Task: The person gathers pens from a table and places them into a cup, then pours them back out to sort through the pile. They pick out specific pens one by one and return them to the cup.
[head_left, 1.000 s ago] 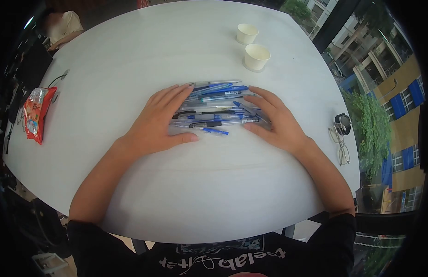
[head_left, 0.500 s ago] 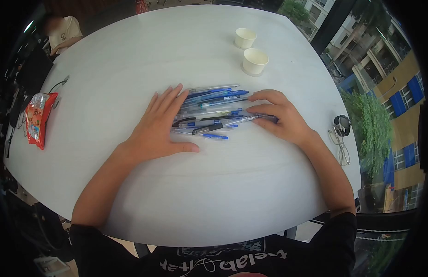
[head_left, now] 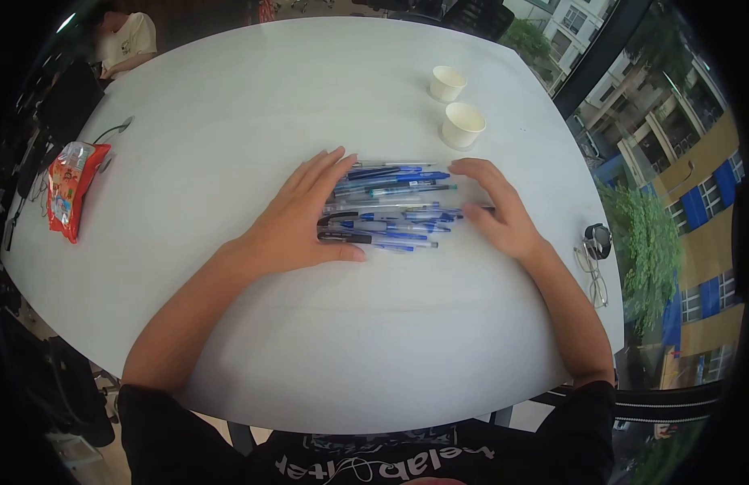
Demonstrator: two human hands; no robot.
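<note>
Pens [head_left: 403, 175] lie gathered in one low bundle near the middle of the broad white worktop [head_left: 350, 347], nearly all running crosswise. As a judgement, the grouping looks largely done, while the evening-up is only partial: the ends by the right hand are ragged, and several pens overlap at slight angles.

The left hand [head_left: 298, 214] is spread wide, its thumb held out, and sits against the left ends without closing on any. The right hand [head_left: 504, 214] is half open and curved beside the other ends, thumb and forefinger apart. A dark pen end [head_left: 488, 208] shows at its thumb; whether it is gripped, I cannot tell. At the near edge of the bundle, a black-gripped pen [head_left: 346, 237] lies slightly askew. Two paper cups [head_left: 463, 125] stand apart, beyond the bundle.
</note>
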